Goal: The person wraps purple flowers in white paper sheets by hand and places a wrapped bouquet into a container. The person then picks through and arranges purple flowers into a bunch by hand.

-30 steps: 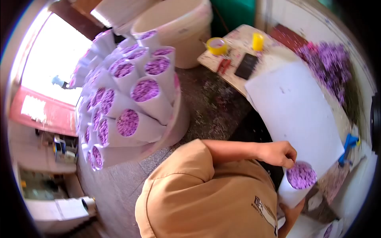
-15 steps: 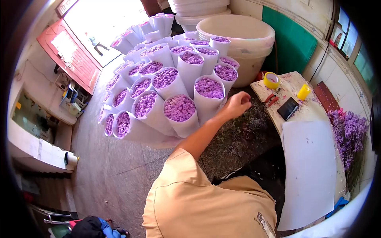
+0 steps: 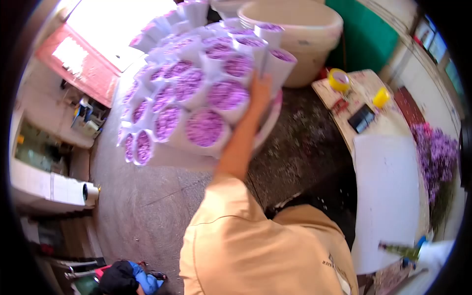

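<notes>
Wrapped bouquets: Many white paper cones packed with small purple flowers (image 3: 228,94) crowd together and lean outward over a round tub (image 3: 273,114).
Left hand: The left hand (image 3: 261,88) reaches in at the right side of the cluster, touching or very near the paper; blur hides whether its fingers are closed on a cone.
Right hand: Out of view, so its state cannot be told.
Change: Half a second ago the left hand was curled in the air over the floor, beside the near cones; now it is in among them. Green stems (image 3: 400,250) in a white wrap (image 3: 436,260) have come into view at the lower right.
Behind the bouquets: A large pale tub (image 3: 300,37), with a green board (image 3: 366,39) beside it.
Table: To the right, a speckled table (image 3: 389,120) carries a yellow tape roll (image 3: 339,80), red-handled pliers (image 3: 339,105), a black phone-like slab (image 3: 361,118) and a small yellow cylinder (image 3: 381,97).
Paper: A large white sheet (image 3: 386,196) covers the table's nearer part.
Loose flowers: Purple sprays (image 3: 435,147) with green stems lie along its far edge.
Left background: A pink-red door (image 3: 81,64) stands beside a bright opening.
</notes>
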The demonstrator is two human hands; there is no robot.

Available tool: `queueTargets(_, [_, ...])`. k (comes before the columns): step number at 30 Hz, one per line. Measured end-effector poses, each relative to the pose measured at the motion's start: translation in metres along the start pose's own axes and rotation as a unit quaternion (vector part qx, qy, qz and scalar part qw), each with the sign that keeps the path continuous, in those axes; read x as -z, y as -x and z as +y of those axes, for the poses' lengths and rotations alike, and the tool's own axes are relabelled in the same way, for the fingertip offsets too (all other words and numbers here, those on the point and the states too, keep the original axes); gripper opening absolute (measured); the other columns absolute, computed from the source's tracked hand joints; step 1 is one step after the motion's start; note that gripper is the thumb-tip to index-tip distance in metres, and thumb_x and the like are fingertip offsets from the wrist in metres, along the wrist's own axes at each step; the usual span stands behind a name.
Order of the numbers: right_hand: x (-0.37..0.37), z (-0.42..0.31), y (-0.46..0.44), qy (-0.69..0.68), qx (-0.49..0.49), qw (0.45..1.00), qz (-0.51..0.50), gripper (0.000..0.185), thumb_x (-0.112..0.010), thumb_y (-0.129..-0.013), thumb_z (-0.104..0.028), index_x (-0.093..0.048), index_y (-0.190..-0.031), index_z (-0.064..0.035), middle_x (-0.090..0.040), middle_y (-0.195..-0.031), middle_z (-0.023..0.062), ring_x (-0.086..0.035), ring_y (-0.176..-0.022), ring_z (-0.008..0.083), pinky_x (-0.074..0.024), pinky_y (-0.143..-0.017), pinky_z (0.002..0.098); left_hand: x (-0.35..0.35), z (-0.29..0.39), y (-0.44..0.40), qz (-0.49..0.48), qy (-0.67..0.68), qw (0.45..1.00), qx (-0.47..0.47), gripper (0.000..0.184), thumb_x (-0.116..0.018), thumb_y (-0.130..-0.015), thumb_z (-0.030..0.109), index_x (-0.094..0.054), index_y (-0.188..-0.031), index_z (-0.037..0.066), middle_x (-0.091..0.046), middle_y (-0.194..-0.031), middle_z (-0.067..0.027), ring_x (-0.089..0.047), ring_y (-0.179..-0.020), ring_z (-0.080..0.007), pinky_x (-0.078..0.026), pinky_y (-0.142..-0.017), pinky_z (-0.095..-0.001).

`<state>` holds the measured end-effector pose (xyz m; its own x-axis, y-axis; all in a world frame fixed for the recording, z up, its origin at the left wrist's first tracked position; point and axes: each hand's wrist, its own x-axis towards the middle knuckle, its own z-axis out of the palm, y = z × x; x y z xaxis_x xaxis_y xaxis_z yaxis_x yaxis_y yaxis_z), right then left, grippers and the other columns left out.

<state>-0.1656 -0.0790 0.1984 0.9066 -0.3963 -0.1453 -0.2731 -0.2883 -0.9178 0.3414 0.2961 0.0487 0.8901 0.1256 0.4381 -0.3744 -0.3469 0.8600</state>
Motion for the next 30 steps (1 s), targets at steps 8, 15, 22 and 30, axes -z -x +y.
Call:
queueTargets(8, [-0.057, -0.120, -0.105, 0.015, 0.124, 0.984, -0.128, 0.091, -0.086, -0.064, -0.025, -0.048, -0.142, 0.0014, -0.068, -0.116, 0.0125, -0.067, -0.102, 0.0226, -0.0522, -0.093, 0.0353, 0.085, 0.071, 0.002, -0.030, 0.222, 0.967, 0.123, 0.068, -0.042, -0.109, 0.041, -0.025, -0.158, -0.003, -0.028, -0.165, -0.0135, -0.026, -0.152, -0.0234, -0.013, -0.125, -0.0383])
queueTargets(15, [-0.158, -0.262, -0.194, 0.024, 0.230, 0.947, -0.222, 0.087, -0.085, -0.067, -0.026, -0.049, -0.142, 0.0014, -0.069, -0.114, 0.0120, -0.068, -0.101, 0.0215, -0.0528, -0.092, 0.0343, 0.094, 0.070, 0.028, -0.062, 0.309, 0.945, 0.092, 0.071, -0.030, -0.110, 0.047, -0.016, -0.160, -0.002, -0.015, -0.169, -0.0147, -0.013, -0.157, -0.0261, -0.008, -0.127, -0.0366])
queueTargets(22, [-0.215, -0.319, -0.230, 0.034, 0.266, 0.935, -0.233, 0.084, -0.084, -0.071, -0.027, -0.049, -0.142, 0.0014, -0.070, -0.111, 0.0114, -0.069, -0.099, 0.0204, -0.0534, -0.091, 0.0334, 0.092, 0.059, 0.024, -0.004, 0.348, 0.927, 0.140, 0.076, -0.030, -0.108, 0.056, -0.027, -0.157, -0.002, -0.029, -0.164, -0.0167, -0.027, -0.152, -0.0276, -0.018, -0.125, -0.0365])
queueTargets(30, [-0.105, -0.190, -0.186, 0.107, 0.127, 0.965, -0.200, 0.066, -0.079, -0.085, -0.020, -0.051, -0.140, 0.0020, -0.072, -0.102, 0.0096, -0.068, -0.097, 0.0155, -0.0533, -0.089, 0.0290, 0.098, 0.083, 0.028, -0.029, 0.331, 0.934, 0.132, 0.082, -0.022, -0.106, 0.063, -0.035, -0.153, -0.004, -0.040, -0.158, -0.0188, -0.031, -0.150, -0.0300, -0.016, -0.125, -0.0421])
